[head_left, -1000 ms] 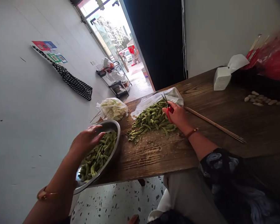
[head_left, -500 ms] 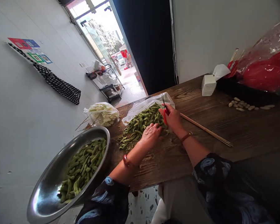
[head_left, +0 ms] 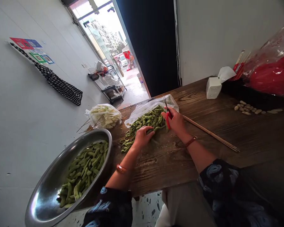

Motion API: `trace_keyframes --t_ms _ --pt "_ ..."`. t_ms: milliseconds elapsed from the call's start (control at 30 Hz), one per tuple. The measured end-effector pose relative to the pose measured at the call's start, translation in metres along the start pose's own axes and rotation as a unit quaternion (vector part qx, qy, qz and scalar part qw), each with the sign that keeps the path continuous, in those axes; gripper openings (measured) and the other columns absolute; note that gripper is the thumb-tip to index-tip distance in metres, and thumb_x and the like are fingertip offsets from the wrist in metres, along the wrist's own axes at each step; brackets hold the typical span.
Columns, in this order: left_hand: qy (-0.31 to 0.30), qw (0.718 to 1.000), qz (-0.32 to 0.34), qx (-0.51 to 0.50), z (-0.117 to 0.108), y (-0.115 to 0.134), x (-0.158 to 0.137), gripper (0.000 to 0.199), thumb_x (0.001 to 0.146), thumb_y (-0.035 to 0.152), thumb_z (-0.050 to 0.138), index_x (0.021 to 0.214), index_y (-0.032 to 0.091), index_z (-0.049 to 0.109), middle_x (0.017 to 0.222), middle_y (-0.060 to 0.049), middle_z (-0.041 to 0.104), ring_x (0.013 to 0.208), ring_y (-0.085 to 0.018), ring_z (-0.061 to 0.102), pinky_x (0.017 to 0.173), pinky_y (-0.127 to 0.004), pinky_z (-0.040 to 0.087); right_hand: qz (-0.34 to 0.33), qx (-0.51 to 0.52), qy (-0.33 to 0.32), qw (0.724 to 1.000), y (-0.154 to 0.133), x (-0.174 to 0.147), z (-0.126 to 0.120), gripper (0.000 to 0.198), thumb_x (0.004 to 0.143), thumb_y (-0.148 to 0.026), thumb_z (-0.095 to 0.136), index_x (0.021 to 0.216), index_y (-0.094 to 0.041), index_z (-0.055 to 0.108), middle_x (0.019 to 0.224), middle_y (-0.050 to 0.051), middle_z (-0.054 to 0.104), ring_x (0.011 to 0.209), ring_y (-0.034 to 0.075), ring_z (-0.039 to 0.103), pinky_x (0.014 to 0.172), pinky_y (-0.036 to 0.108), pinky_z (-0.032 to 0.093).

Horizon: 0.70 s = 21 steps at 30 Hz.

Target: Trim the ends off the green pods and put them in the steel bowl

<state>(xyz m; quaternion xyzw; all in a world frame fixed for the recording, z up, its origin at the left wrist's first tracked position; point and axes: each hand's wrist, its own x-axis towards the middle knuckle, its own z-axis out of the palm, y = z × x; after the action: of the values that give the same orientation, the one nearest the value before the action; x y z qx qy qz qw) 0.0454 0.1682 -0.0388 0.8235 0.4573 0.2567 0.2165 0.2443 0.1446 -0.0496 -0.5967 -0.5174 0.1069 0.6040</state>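
Note:
A heap of green soybean pods (head_left: 145, 119) lies on the wooden table, partly on a white plastic bag (head_left: 142, 111). My left hand (head_left: 142, 137) rests at the near side of the heap, its thumb apart from its bent fingers. Pods show right by those fingertips, and none is plainly gripped. In my right hand (head_left: 176, 121) are red-handled scissors (head_left: 168, 119), blades pointing up and away, just right of the heap. At the left, a large metal bowl (head_left: 46, 183) stands tilted in view with many pods (head_left: 87, 168) in it.
Thin wooden skewers (head_left: 210, 132) lie to the right of my right hand. A bag of pale vegetable pieces (head_left: 105, 116) sits behind the bowl. Farther right are a white tissue stack (head_left: 213, 88), several peanuts (head_left: 247, 108) and a red plastic bundle (head_left: 269, 77). The table's near edge (head_left: 156, 190) faces me.
My left hand has moved left across the pods, and its thumb and fingers have come apart. The right hand with the scissors stays in nearly the same place.

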Motion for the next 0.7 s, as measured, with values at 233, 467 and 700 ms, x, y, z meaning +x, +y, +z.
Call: trace_keyframes --t_ms 233,467,700 --pt "0.024 0.834 -0.192 -0.516 -0.005 -0.017 -0.023 0.044 0.06 0.041 0.082 0.087 0.012 0.064 0.063 0.002 0.058 0.048 -0.006 0.05 0.044 -0.018 0.037 -0.037 -0.012 -0.044 0.998 -0.005 -0.01 0.005 0.049 0.083 -0.05 0.058 0.117 -0.016 0.065 0.089 0.01 0.071 0.074 0.022 0.062 0.071 0.033 0.047" --pt "0.017 0.829 -0.156 -0.537 0.001 -0.01 -0.029 0.038 0.065 0.035 0.08 0.091 0.012 0.062 0.074 -0.001 0.063 0.056 -0.009 0.059 0.052 -0.019 0.047 0.003 0.063 -0.217 0.974 -0.015 -0.03 0.017 0.055 0.08 -0.052 0.061 0.121 -0.015 0.063 0.072 0.002 0.065 0.063 0.016 0.056 0.061 0.028 0.045" --pt "0.08 0.961 -0.044 -0.261 0.008 -0.01 -0.031 0.019 0.075 0.02 0.067 0.093 0.014 0.069 0.088 -0.005 0.068 0.076 -0.015 0.063 0.07 -0.027 0.05 0.066 0.121 -0.255 0.957 -0.01 -0.036 0.024 0.057 0.075 -0.046 0.068 0.122 -0.015 0.06 0.078 0.002 0.066 0.069 0.016 0.058 0.067 0.029 0.048"
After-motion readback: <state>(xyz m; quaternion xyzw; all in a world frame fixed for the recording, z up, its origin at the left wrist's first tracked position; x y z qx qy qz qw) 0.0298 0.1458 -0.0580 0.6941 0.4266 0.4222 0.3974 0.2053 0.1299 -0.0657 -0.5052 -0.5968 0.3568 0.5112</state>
